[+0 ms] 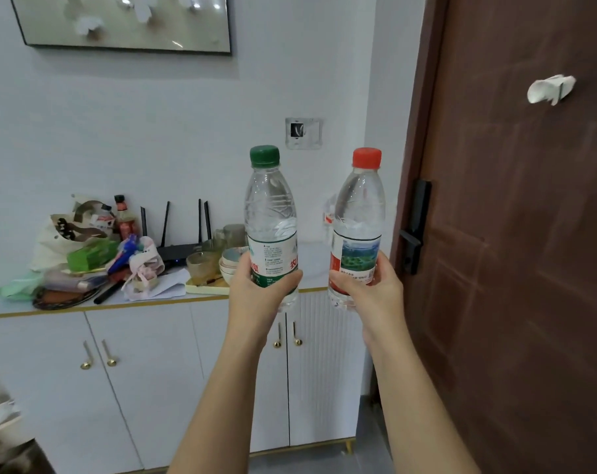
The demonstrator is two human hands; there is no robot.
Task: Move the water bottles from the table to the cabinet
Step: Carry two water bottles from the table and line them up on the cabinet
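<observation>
In front of the white cabinet [174, 364], my left hand [259, 289] is gripping the green-capped bottle [271, 220] and my right hand [372, 289] is gripping the red-capped bottle [358, 220], both upright, holding clear water.

**A lived-in home entryway**

This was the entrance area of a home. A brown front door [529, 234] with a black lever lock [414, 230] stood beside a white cabinet [153, 371] with gold knobs. Household clutter covered the cabinet top: a black router [179, 249] with antennas, stacked bowls [232, 265], glass cups, bags and a sauce bottle [123, 218]. A framed picture [126, 22] hung on the pale wall above, and an intercom panel [303, 133] sat near the door.
</observation>
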